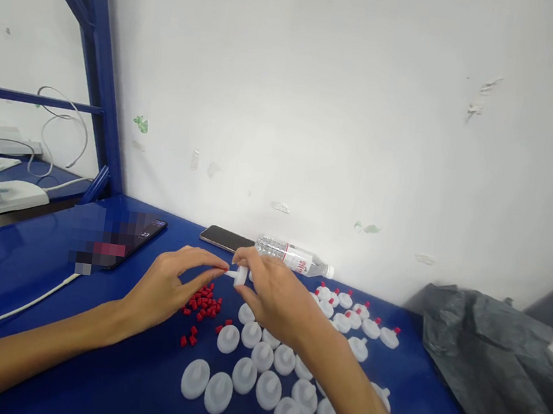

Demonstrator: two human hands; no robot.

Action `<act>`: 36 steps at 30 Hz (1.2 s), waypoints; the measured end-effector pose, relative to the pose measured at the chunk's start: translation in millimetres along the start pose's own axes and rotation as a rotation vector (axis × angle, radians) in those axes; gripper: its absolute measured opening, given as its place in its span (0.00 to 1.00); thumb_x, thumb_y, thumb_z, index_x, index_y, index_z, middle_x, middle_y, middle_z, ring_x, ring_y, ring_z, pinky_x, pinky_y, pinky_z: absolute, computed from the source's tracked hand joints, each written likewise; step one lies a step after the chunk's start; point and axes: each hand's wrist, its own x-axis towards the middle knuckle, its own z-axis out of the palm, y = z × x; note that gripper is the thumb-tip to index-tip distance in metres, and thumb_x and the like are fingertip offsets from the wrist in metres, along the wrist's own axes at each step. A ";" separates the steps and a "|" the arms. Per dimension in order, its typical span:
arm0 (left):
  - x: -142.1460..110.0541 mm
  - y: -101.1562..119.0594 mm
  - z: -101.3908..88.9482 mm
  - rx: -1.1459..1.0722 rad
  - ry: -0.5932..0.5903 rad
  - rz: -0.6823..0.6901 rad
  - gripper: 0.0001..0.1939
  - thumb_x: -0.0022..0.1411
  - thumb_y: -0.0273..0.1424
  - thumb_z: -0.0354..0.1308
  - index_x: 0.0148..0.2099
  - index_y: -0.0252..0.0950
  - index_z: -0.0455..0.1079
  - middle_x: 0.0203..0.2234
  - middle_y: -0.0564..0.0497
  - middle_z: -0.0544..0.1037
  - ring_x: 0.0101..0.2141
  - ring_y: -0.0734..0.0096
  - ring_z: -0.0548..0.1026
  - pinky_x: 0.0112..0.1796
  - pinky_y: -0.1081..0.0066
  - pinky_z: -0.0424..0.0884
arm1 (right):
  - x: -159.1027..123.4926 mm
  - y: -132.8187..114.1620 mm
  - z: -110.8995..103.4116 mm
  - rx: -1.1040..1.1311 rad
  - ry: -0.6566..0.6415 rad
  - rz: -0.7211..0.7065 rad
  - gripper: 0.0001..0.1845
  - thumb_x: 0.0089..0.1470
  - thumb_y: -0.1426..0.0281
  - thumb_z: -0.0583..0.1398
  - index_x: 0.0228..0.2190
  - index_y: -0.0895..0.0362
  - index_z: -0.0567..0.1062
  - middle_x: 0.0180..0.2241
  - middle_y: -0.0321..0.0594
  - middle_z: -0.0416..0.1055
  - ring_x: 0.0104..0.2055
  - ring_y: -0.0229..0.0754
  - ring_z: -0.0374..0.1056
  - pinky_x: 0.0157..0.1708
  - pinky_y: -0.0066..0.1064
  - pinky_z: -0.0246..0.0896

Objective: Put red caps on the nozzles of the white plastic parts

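Between thumb and fingers my right hand (278, 294) holds a white round nozzle cap (240, 275), its thin spout pointing left. My left hand (171, 281) pinches a small red tip cap (226, 269) at the end of that spout; how far it sits on the spout I cannot tell. Below my left hand lies a pile of loose red tip caps (203, 304). Several white nozzle caps with bare spouts (268, 390) are spread under and in front of my right forearm. Beyond it stand white nozzle caps with red tips (354, 318).
A clear plastic bottle (295, 256) lies along the wall beside a dark phone (227, 238). Another phone (141, 237), with a white cable (16, 315) near it, is at left. A dark plastic bag (488, 367) covers the right side. A blue frame post (104, 72) rises at left.
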 end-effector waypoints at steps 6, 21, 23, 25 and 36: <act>-0.7 -0.8 -1.9 0.015 0.045 -0.012 0.15 0.59 0.49 0.56 0.36 0.50 0.80 0.30 0.61 0.87 0.30 0.69 0.82 0.34 0.70 0.76 | -1.6 -2.0 -10.3 0.025 0.025 0.014 0.20 0.58 0.76 0.56 0.50 0.52 0.58 0.46 0.42 0.72 0.47 0.47 0.69 0.44 0.39 0.64; -2.0 1.8 -2.2 -0.067 0.033 -0.029 0.11 0.58 0.46 0.59 0.36 0.50 0.81 0.30 0.61 0.88 0.30 0.70 0.84 0.35 0.73 0.78 | -1.5 -4.1 -9.6 0.039 0.032 -0.025 0.21 0.58 0.79 0.54 0.50 0.50 0.59 0.48 0.40 0.70 0.47 0.46 0.69 0.44 0.38 0.65; -2.2 -0.9 -1.4 -0.089 0.002 -0.049 0.12 0.59 0.46 0.59 0.41 0.50 0.79 0.30 0.61 0.88 0.30 0.70 0.84 0.34 0.73 0.78 | -1.9 -4.5 -10.5 0.105 0.035 -0.018 0.22 0.58 0.79 0.55 0.50 0.50 0.58 0.48 0.39 0.69 0.46 0.44 0.69 0.42 0.37 0.66; -2.3 -4.0 -0.2 -0.103 -0.070 -0.074 0.15 0.60 0.46 0.57 0.46 0.49 0.77 0.31 0.61 0.88 0.30 0.70 0.84 0.34 0.72 0.78 | -2.2 -5.4 -11.4 0.174 0.052 -0.007 0.22 0.57 0.79 0.57 0.49 0.49 0.58 0.47 0.36 0.69 0.46 0.43 0.69 0.43 0.36 0.65; -6.5 -1.6 -2.9 -0.142 -0.364 -0.017 0.17 0.68 0.36 0.45 0.27 0.45 0.66 0.18 0.67 0.70 0.19 0.80 0.68 0.23 0.79 0.65 | -1.2 -14.5 -7.9 0.232 0.025 0.015 0.17 0.58 0.77 0.58 0.47 0.52 0.61 0.45 0.39 0.72 0.48 0.43 0.68 0.47 0.35 0.64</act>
